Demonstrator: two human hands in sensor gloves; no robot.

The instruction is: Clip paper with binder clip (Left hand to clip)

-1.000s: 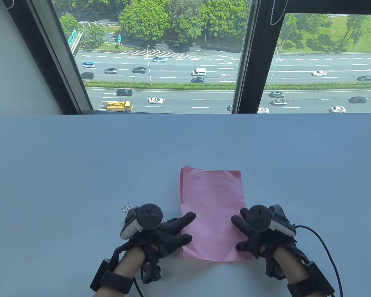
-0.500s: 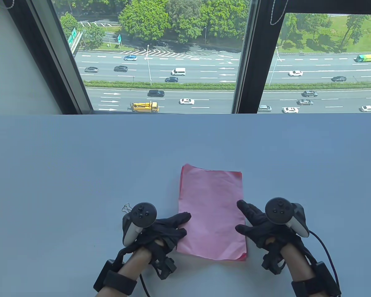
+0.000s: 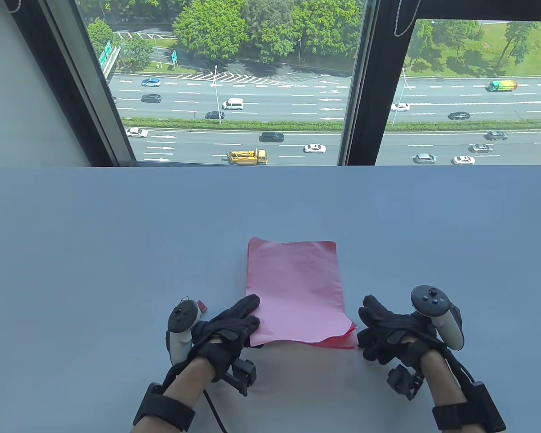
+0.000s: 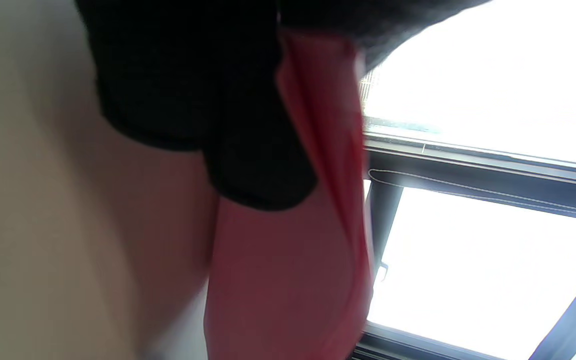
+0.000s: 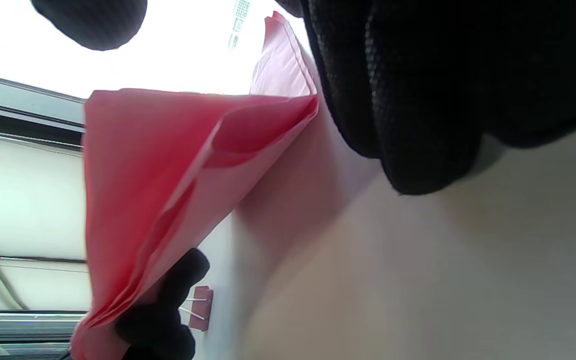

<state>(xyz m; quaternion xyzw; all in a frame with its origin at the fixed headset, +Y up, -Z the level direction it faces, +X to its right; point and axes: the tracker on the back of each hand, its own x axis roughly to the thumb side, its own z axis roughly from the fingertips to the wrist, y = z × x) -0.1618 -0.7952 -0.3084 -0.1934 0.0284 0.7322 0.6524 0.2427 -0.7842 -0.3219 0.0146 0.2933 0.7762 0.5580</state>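
Change: since half a second ago my left hand [image 3: 227,329] has lifted the near edge of the pink paper stack [image 3: 295,288] and dragged it leftward, while my right hand [image 3: 387,331] has come off the sheets and now sits just right of them.
Table view, left grip: my left fingers pinch the stack's near-left corner, thumb side on top; the far end lies on the grey tabletop [image 3: 117,234].
Table view, right grip: loosely curled, holding nothing, beside the stack's near-right corner where the sheets fan apart.
Table view, clip: a reddish binder clip [image 3: 201,306] lies on the tabletop just behind my left tracker, apart from the paper.
Left wrist view: my gloved fingers [image 4: 248,150] clamp the pink paper stack [image 4: 293,260], which hangs raised against the bright window; blurred.
Right wrist view: the stack [image 5: 168,175] is lifted and splayed, my left fingers [image 5: 163,310] under its far corner, the binder clip [image 5: 200,307] on the tabletop beyond; my right fingers [image 5: 433,100] hang free of it.
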